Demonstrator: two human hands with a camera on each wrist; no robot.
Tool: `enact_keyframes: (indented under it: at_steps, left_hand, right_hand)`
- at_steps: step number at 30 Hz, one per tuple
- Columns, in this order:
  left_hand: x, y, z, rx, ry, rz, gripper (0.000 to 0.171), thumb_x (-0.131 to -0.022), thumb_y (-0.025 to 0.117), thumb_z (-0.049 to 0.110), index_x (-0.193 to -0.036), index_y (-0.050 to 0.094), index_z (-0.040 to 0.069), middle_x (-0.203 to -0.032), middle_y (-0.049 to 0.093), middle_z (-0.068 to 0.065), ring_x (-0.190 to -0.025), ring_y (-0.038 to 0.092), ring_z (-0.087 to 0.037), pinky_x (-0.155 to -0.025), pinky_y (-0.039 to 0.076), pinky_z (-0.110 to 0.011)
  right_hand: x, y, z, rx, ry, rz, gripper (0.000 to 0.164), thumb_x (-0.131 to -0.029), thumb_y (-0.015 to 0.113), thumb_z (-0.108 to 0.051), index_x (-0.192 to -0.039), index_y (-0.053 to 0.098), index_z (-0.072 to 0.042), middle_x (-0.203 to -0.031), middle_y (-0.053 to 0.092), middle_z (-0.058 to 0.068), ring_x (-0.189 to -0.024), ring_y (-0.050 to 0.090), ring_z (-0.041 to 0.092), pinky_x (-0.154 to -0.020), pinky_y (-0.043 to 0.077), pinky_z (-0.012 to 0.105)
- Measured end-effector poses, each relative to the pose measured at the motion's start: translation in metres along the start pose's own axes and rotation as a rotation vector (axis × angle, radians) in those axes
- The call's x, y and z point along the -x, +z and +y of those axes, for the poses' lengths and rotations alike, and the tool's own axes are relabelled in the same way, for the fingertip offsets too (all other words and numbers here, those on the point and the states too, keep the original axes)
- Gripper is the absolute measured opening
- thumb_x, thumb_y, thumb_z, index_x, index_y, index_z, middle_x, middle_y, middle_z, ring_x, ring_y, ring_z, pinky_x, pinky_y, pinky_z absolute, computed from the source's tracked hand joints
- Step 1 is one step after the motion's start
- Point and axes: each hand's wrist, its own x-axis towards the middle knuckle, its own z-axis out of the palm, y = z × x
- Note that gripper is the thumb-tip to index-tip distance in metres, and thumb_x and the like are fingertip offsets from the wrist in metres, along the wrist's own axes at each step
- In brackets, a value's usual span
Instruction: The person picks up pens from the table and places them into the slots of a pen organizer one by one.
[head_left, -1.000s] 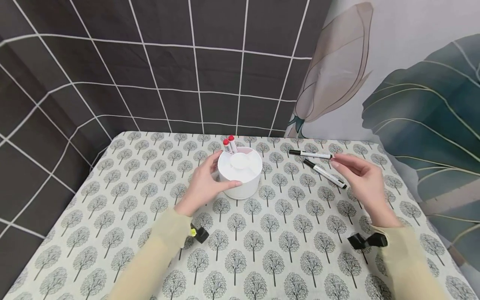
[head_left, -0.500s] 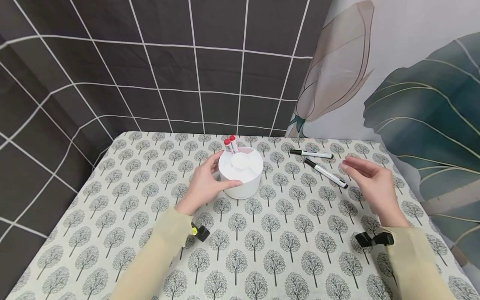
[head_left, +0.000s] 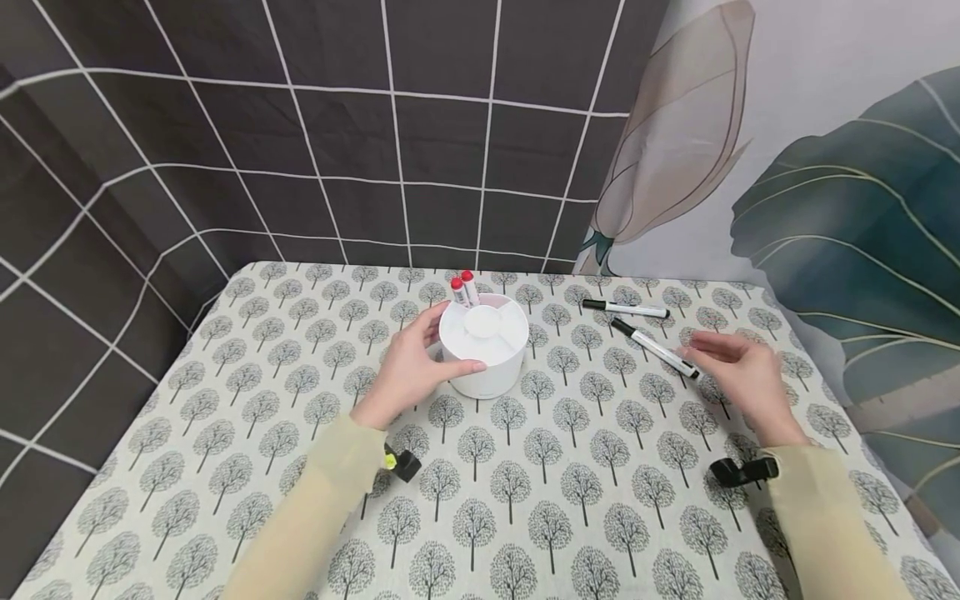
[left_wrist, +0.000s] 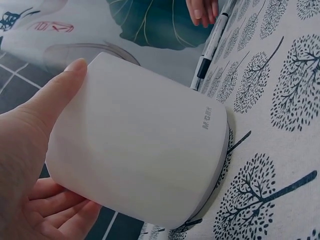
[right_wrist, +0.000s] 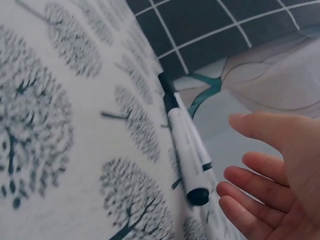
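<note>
My left hand (head_left: 408, 367) grips the side of a round white pen holder (head_left: 489, 377), its thumb across the near side and its fingers round the left. The left wrist view shows the plain white wall (left_wrist: 140, 135) close up. Two red-capped markers (head_left: 459, 292) stand in a rear compartment of the holder. To the right lie two white markers with black caps. The far marker (head_left: 630, 309) is nearly level across; the near marker (head_left: 655, 347) slants toward me. My right hand (head_left: 738, 375) hovers by the near marker's end, fingers loosely bent; the right wrist view shows nothing held.
A tree-print cloth (head_left: 480, 517) covers the table. Behind it hangs a dark curtain with white grid lines (head_left: 330, 142). At the right is a curtain with large leaves and a flower (head_left: 870, 192).
My right hand first drew back right from the black-capped markers, then came down and left toward the near marker's end. The left hand and the pen holder stay put.
</note>
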Motion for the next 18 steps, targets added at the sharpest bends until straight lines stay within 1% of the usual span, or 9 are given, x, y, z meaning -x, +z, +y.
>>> enact_keyframes:
  at_steps: [2,6,9,13,18]
  left_hand:
    - [0.000,0.000,0.000,0.007,0.003,0.000,0.110,-0.067,0.095,0.047,-0.156,0.039,0.015,-0.148,0.052,-0.007,-0.133,0.052,-0.026,-0.110,0.044,-0.037]
    - [-0.001,0.000,-0.001,0.023,0.005,-0.003,0.109,-0.068,0.095,0.045,-0.156,0.039,0.014,-0.148,0.053,-0.008,-0.133,0.052,-0.026,-0.110,0.044,-0.037]
    - [-0.001,0.001,-0.003,0.026,0.002,-0.001,0.109,-0.068,0.096,0.044,-0.156,0.040,0.014,-0.147,0.053,-0.008,-0.133,0.052,-0.026,-0.110,0.044,-0.036]
    - [-0.002,0.001,-0.003,0.032,0.002,-0.001,0.109,-0.068,0.095,0.046,-0.156,0.040,0.015,-0.147,0.053,-0.007,-0.133,0.052,-0.025,-0.110,0.044,-0.037]
    - [-0.002,0.000,-0.002,0.031,-0.004,-0.004,0.109,-0.068,0.095,0.046,-0.156,0.040,0.015,-0.149,0.052,-0.006,-0.133,0.052,-0.025,-0.110,0.044,-0.037]
  right_hand:
    - [-0.001,0.002,0.006,-0.020,0.005,-0.020,0.067,-0.089,0.079,-0.043,-0.139,0.061,-0.002,-0.119,0.072,0.002,-0.094,0.063,-0.006,-0.080,0.047,0.007]
    - [0.000,0.005,0.012,-0.016,-0.001,-0.040,0.065,-0.088,0.081,-0.040,-0.137,0.062,-0.001,-0.113,0.074,0.000,-0.090,0.065,-0.006,-0.079,0.047,0.007]
    - [0.001,0.008,0.014,0.033,-0.029,-0.030,0.061,-0.087,0.083,-0.037,-0.133,0.065,-0.002,-0.111,0.075,0.004,-0.086,0.064,-0.008,-0.073,0.048,0.009]
    - [0.000,0.012,0.016,0.081,-0.061,-0.012,0.051,-0.089,0.082,-0.032,-0.127,0.070,-0.001,-0.110,0.074,0.014,-0.080,0.064,-0.005,-0.065,0.052,0.014]
    - [0.000,0.015,0.016,0.127,-0.068,0.005,0.040,-0.091,0.080,-0.028,-0.121,0.073,-0.003,-0.105,0.074,0.014,-0.077,0.063,0.000,-0.061,0.052,0.018]
